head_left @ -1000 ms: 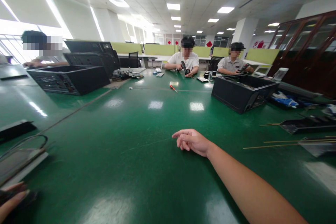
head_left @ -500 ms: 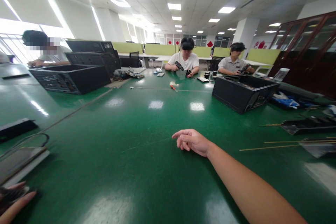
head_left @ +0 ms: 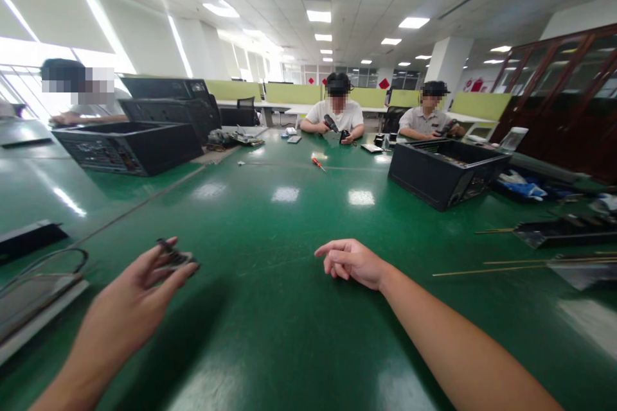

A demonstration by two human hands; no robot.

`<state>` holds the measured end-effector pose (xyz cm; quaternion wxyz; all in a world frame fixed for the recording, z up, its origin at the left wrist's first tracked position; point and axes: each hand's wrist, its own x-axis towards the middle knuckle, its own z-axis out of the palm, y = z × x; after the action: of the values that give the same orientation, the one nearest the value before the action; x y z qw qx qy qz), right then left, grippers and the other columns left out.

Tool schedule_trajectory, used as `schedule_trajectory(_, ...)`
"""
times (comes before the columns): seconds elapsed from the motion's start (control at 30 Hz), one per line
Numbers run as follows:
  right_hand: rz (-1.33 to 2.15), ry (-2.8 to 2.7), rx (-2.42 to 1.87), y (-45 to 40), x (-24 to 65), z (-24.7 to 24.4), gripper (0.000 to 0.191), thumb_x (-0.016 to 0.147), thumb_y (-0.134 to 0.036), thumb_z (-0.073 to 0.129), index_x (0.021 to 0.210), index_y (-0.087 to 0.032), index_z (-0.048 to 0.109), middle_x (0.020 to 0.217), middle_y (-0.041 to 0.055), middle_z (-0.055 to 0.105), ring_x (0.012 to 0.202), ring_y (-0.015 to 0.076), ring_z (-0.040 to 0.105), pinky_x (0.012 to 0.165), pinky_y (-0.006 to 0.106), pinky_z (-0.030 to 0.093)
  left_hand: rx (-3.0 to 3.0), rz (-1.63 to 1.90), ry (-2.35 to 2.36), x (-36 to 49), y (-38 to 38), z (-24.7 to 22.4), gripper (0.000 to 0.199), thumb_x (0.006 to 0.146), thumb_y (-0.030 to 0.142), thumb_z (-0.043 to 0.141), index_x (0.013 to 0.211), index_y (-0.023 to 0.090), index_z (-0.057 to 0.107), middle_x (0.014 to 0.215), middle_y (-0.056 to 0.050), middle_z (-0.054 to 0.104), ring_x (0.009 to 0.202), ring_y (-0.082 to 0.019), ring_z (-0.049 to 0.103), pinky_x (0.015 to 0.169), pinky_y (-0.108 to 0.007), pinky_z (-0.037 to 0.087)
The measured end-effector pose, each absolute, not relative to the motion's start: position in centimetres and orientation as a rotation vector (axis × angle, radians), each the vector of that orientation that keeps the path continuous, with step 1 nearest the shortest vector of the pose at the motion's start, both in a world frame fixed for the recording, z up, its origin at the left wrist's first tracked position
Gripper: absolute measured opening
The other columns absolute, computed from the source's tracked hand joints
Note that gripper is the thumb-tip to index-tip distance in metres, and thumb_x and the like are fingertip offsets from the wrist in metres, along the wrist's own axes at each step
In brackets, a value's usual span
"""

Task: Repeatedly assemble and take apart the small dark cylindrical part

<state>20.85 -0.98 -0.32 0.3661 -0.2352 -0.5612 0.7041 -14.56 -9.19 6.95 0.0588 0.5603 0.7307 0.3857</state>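
A small dark part with greyish, metallic-looking pieces is pinched between the thumb and fingers of my left hand, above the green table. Its exact kind is too blurred to tell. Nothing is in my right hand, which is held low over the middle of the table. The index finger there points left and the other fingers curl loosely apart. Beside my left wrist lies a flat grey-brown panel with a black cable.
Open black computer cases stand at right and left. An orange screwdriver lies mid-table. Thin brass-coloured rods and metal trays are at right. Across the table a person holds a power drill; others sit either side.
My left hand has come from the lower left corner up and to the right, carrying the small dark part. My right hand has stayed nearly still.
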Motion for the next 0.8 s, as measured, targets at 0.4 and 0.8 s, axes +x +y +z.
schedule_trajectory(0.4, 1.064, -1.6, -0.854, -1.3, 20.2, -1.1, 0.062, 0.071, -0.013, 0.065, 0.128, -0.025, 0.045, 0.104, 0.0014, 0.059, 0.059, 0.007, 0.05, 0.056, 0.023, 0.042, 2.188, 1.07, 1.344, -0.2, -1.9, 2.3, 0.028, 0.08, 0.034, 0.068, 0.106, 0.022, 0.067, 0.104, -0.007, 0.068, 0.098, -0.023, 0.064, 0.087, -0.039, 0.054)
schedule_trajectory(0.8, 0.465, -1.967, -1.161, -3.2, 19.3, -0.1, 0.047, 0.069, -0.011, 0.064, 0.115, -0.022, 0.058, 0.105, 0.0056, 0.063, 0.091, 0.0212, 0.059, 0.084, 0.036, 0.05, 2.238, 1.098, 1.269, -0.2, -2.2, 0.3, 0.045, 0.075, 0.013, 0.073, 0.117, 0.025, 0.061, 0.111, -0.003, 0.068, 0.099, -0.02, 0.065, 0.093, -0.036, 0.053)
